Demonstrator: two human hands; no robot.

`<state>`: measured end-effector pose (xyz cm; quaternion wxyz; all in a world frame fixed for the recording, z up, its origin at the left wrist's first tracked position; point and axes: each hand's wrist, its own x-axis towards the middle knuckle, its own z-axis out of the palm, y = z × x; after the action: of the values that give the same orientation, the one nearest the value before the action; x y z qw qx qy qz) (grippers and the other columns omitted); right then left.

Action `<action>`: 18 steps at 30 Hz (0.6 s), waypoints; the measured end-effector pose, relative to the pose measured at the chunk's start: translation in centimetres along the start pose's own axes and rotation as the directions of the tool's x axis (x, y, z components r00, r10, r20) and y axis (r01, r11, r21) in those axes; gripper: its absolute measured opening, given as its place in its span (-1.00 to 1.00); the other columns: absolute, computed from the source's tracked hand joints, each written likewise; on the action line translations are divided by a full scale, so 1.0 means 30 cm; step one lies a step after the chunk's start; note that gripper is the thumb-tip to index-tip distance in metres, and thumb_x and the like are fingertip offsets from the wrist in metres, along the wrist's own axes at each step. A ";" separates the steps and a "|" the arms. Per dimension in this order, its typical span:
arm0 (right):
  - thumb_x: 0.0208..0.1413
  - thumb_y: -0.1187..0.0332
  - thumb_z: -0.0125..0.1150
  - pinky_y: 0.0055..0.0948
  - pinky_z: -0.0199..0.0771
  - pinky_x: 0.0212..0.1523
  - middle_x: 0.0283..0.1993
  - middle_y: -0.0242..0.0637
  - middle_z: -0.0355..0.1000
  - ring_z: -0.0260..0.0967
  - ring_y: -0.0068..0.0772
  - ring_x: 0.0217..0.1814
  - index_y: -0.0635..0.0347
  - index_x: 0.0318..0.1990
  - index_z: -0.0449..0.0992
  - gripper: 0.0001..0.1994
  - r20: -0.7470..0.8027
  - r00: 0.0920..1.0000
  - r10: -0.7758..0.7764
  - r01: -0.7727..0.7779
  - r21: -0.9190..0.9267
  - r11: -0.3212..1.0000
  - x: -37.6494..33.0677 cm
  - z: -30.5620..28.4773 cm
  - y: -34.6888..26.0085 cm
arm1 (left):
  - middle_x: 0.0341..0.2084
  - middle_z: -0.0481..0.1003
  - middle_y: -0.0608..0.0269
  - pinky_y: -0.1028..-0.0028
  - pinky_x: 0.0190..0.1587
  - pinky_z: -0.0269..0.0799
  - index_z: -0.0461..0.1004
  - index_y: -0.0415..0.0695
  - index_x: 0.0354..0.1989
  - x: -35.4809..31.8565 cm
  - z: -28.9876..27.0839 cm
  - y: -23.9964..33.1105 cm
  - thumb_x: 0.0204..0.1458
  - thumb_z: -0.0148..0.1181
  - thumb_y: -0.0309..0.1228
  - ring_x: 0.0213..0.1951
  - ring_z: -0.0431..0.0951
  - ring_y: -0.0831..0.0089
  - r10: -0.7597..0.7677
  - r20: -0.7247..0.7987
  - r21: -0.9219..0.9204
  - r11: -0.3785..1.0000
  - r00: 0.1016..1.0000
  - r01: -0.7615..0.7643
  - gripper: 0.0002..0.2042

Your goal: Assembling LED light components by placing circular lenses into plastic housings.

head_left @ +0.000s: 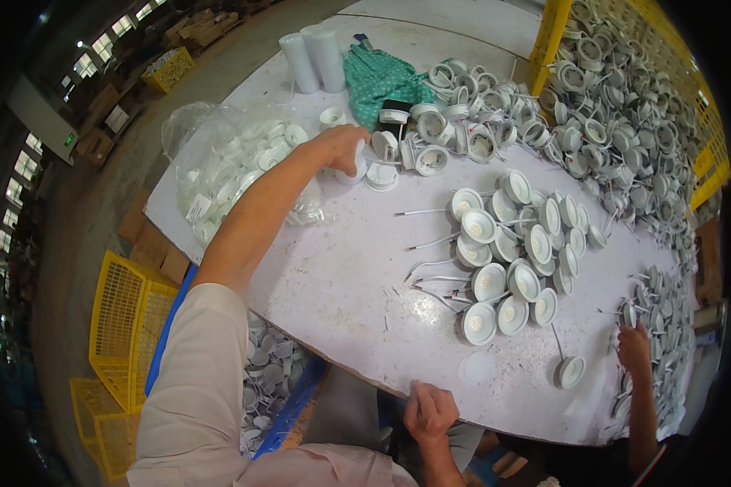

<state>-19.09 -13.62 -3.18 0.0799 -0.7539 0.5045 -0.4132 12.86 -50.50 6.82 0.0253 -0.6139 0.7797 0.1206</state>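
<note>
White piece (pixel 360 159) sits pinched in my left grip (pixel 335 148), upper middle of the frame, below 3 white cylinders (pixel 329 63). My right grip (pixel 430 412) curls at the edge of the surface (pixel 357 252), lower middle; I cannot tell whether it holds anything.

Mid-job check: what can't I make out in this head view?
Head view throughout:
Left hand: whether it grips the white piece; its fingers hide the contact.
Right hand: its palm, hidden by curled fingers.
Blue crate: its middle, covered by the left sleeve.
Clear plastic bag: count of white parts inside, blurred by wrinkles.
Co-worker's dark clothing: cut off by the lower edge.
</note>
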 end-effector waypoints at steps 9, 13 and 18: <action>-0.27 0.55 0.26 -0.46 0.33 -0.57 -0.43 -0.37 0.45 0.32 -0.37 -0.56 0.14 -0.32 0.58 -0.75 0.004 1.000 -0.019 0.019 -0.004 1.000 -0.001 -0.005 0.006 | -0.10 0.38 0.01 0.32 0.06 0.33 0.32 -0.08 0.03 -0.016 -0.016 -0.027 -0.50 0.36 -0.34 -0.01 0.39 0.10 -0.004 -0.090 -0.046 0.999 0.996 0.000 -0.29; -0.27 0.55 0.26 -0.46 0.32 -0.57 -0.43 -0.37 0.45 0.32 -0.37 -0.56 0.13 -0.32 0.58 -0.75 -0.003 1.000 -0.018 0.018 0.007 1.000 -0.001 -0.007 0.003 | -0.11 0.40 0.00 0.33 0.06 0.33 0.34 -0.09 0.01 -0.028 -0.031 -0.032 -0.52 0.36 -0.31 -0.02 0.40 0.09 0.007 -0.132 -0.046 0.999 0.991 -0.013 -0.29; -0.28 0.55 0.26 -0.46 0.31 -0.58 -0.42 -0.37 0.44 0.31 -0.37 -0.56 0.13 -0.29 0.57 -0.72 0.006 0.999 -0.033 0.033 -0.004 0.999 -0.005 -0.017 0.003 | -0.11 0.42 -0.01 0.33 0.05 0.34 0.35 -0.10 0.00 -0.085 -0.051 -0.010 -0.53 0.36 -0.31 -0.04 0.42 0.09 0.025 -0.183 -0.063 0.997 0.983 -0.037 -0.30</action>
<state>-19.52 -13.38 -2.98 0.0729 -0.7634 0.4926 -0.4114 13.95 -48.48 8.72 -0.0684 -0.6106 0.7838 0.0904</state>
